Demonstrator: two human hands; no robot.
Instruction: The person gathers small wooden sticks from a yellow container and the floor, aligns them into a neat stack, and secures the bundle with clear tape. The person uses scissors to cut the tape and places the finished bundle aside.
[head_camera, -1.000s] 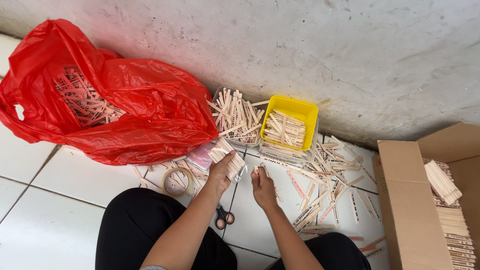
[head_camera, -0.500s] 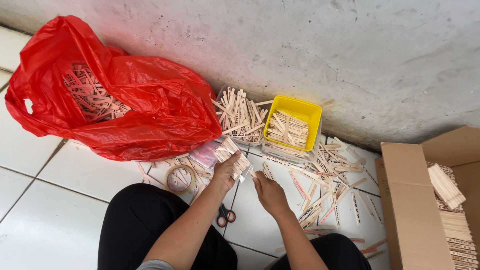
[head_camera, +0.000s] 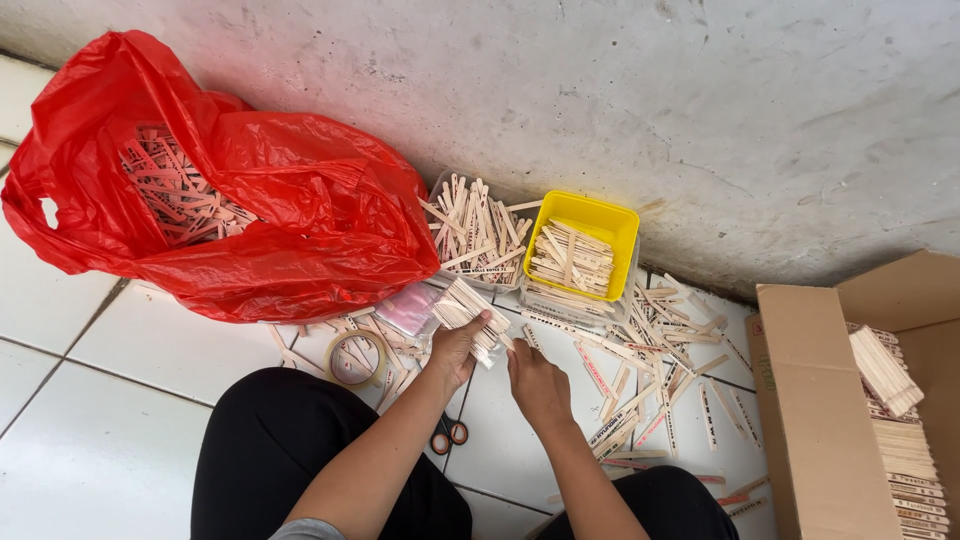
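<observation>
The left hand (head_camera: 462, 345) is clamped around a bundle of flat wooden sticks (head_camera: 470, 305), thumb on top and fingers curled beneath, holding it just above the tiled floor (head_camera: 130, 400). A second ago the bundle sat lower and closer to the body; it now points further out toward the wall, so the stack looks gathered and squared rather than loose. The right hand (head_camera: 538, 382) has drawn off to the side of the bundle and lies low over the floor, fingers bent together; whether it pinches a single stick cannot be told.

Just left of the left hand lie a small clear plastic bag (head_camera: 408, 308) and a roll of tape (head_camera: 357, 357). Orange-handled scissors (head_camera: 448, 432) rest on the floor beneath the left wrist. Beyond the hands, against the wall, stand a clear tub of sticks (head_camera: 470, 235) and a yellow box (head_camera: 592, 222) holding more. Loose printed sticks (head_camera: 655, 370) are scattered to the right of the right hand, and further right an open cardboard box (head_camera: 800, 400) holds neat stacks. Far left of the hands, a red plastic bag (head_camera: 290, 220) bulges with sticks.
</observation>
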